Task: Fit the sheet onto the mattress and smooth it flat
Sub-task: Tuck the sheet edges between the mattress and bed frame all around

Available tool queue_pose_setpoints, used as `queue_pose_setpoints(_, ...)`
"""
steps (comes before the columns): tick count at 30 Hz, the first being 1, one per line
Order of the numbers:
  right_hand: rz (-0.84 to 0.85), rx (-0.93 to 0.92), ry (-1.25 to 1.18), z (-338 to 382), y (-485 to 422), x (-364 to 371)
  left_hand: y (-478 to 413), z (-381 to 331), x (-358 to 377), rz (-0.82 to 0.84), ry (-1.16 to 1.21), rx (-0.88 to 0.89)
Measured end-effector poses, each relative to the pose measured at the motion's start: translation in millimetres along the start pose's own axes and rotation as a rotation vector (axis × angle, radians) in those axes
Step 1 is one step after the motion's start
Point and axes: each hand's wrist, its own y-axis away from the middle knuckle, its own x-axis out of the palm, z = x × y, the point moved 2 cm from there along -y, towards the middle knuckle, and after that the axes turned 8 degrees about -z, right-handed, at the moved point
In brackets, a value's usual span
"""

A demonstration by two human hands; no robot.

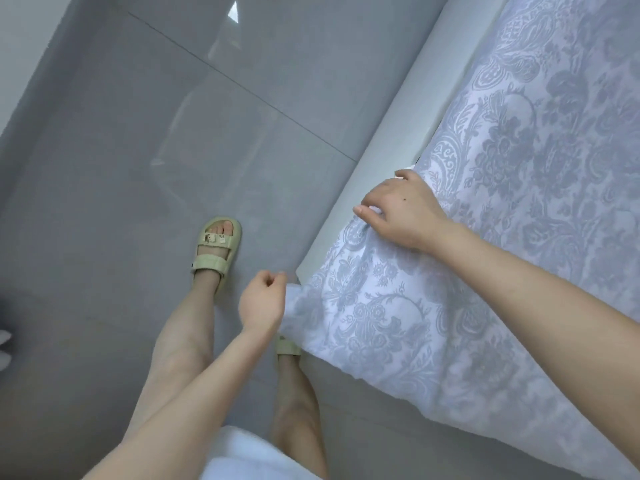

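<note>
A white sheet (519,188) with a grey-blue floral pattern covers the mattress on the right and hangs over its near corner. My right hand (401,209) grips the sheet's edge at the side of the mattress, fingers curled over the fabric. My left hand (261,301) is closed on the hanging corner of the sheet, just below the bed's corner. A pale bare strip, the mattress or bed side (398,133), shows beside the sheet's edge.
Glossy grey floor tiles (173,133) fill the left half. My feet stand beside the bed in pale green sandals (216,245); the second foot is partly under the hanging sheet. A white object (3,344) lies at the far left edge.
</note>
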Motion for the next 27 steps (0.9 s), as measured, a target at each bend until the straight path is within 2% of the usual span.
queue_pose_setpoints(2,-0.013,-0.135,0.009,21,29,4,15,25,-5,-0.042,-0.051,-0.057)
queue_pose_setpoints(5,-0.005,-0.296,0.047,50,73,17,49,62,2,0.102,-0.026,-0.172)
queue_pose_setpoints(8,0.049,-0.35,0.054,68,96,32,83,88,17,0.295,0.327,-0.39)
queue_pose_setpoints(10,0.087,-0.354,0.101,77,101,39,99,100,25,0.359,0.519,-0.472)
queue_pose_setpoints(14,0.195,-0.315,0.241,91,91,43,110,118,36,0.387,0.719,-0.455)
queue_pose_setpoints(21,0.466,-0.271,0.373,115,70,48,130,140,47,0.367,0.798,-0.394)
queue_pose_setpoints(27,0.479,-0.258,0.465,118,72,47,156,142,68,0.367,0.906,-0.383)
